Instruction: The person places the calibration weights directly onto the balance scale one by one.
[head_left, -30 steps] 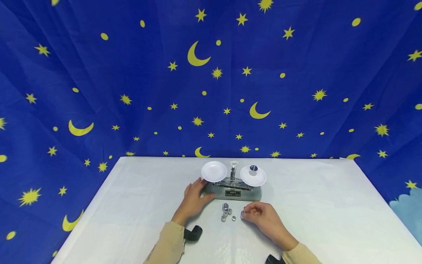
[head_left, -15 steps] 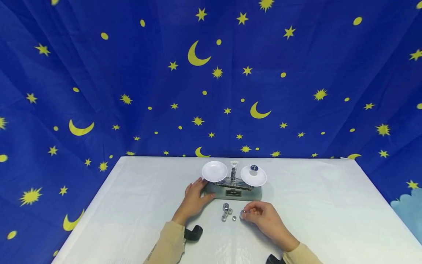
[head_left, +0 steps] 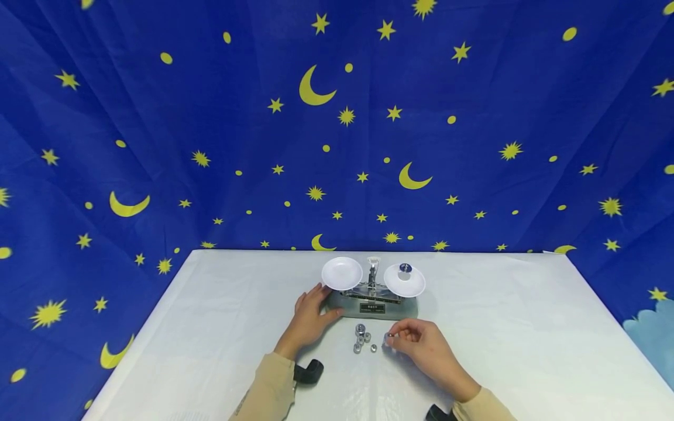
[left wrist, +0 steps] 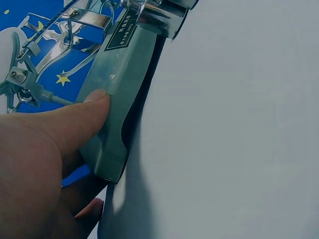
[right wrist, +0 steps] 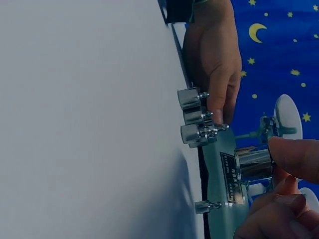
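A small balance scale with a grey-green base and two white pans stands at mid table. My left hand grips the left end of its base; in the left wrist view the thumb presses the front face and other fingers lie behind. My right hand pinches a shiny cylindrical weight between thumb and fingertips, in front of the base's right end. One knobbed weight sits on the right pan; the left pan holds nothing.
Several chrome weights stand clustered on the white table in front of the scale, with one small weight apart to their right. A blue star-and-moon cloth hangs behind the table's far edge.
My right hand has risen very slightly toward the scale with the pinched weight. The left hand, the scale and the clustered weights stay in place.
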Tool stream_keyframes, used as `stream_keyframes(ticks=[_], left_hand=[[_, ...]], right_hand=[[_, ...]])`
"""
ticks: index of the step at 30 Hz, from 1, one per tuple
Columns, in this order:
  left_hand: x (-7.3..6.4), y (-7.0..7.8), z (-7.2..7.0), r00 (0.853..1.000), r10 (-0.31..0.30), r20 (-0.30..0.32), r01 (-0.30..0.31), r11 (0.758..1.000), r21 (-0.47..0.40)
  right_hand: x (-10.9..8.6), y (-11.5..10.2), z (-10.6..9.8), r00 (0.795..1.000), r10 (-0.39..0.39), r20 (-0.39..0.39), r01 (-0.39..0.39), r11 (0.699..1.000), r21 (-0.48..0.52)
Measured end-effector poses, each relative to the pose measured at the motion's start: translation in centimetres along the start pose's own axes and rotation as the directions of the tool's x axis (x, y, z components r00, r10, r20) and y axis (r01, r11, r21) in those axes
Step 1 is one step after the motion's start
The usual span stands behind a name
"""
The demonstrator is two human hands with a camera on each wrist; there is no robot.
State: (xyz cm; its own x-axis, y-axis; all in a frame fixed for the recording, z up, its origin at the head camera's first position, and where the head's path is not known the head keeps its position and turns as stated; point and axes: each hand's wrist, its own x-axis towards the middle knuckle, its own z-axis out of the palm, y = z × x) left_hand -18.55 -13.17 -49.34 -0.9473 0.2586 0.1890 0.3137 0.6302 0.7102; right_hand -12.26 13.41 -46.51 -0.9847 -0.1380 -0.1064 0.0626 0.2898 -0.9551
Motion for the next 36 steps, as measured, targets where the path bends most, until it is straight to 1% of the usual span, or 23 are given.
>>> stream_keyframes(ticks=[4,9,14,20,26,30,36], left_hand=[[0.0,0.0,0.0,1.0,0.006,-0.003,-0.006,1.0,0.004],[0.0,0.0,0.0,1.0,0.001,-0.001,-0.001,1.0,0.001],[0.0,0.0,0.0,1.0,0.003,-0.004,-0.003,1.0,0.0],[-0.1,0.0,0.0,1.0,-0.001,-0.003,0.001,1.0,-0.007],[-0.1,0.1,0.0,1.0,0.003,-0.005,-0.003,1.0,-0.009],[-0.1,0.1,-0.1,1.0,0.002,-0.006,-0.002,1.0,-0.007],[-0.1,0.2,-0.1,1.0,0.001,0.0,-0.001,1.0,-0.013]], right_hand=[[0.0,-0.3,-0.2,1.0,-0.015,-0.007,0.015,1.0,-0.004],[0.0,-0.7,-0.4,0.999,-0.024,-0.024,0.023,0.999,-0.042],[-0.1,-1.1,-0.7,0.999,-0.037,-0.022,0.036,0.998,-0.049],[0.0,-1.5,-0.8,0.999,-0.033,-0.034,0.031,0.997,-0.066],[0.0,-2.4,-1.0,0.997,-0.053,-0.052,0.051,0.998,-0.041],[0.0,-2.7,-1.2,0.997,-0.064,-0.048,0.063,0.998,-0.015],[0.2,-3.3,-1.3,0.995,-0.09,-0.042,0.09,0.996,-0.008]])
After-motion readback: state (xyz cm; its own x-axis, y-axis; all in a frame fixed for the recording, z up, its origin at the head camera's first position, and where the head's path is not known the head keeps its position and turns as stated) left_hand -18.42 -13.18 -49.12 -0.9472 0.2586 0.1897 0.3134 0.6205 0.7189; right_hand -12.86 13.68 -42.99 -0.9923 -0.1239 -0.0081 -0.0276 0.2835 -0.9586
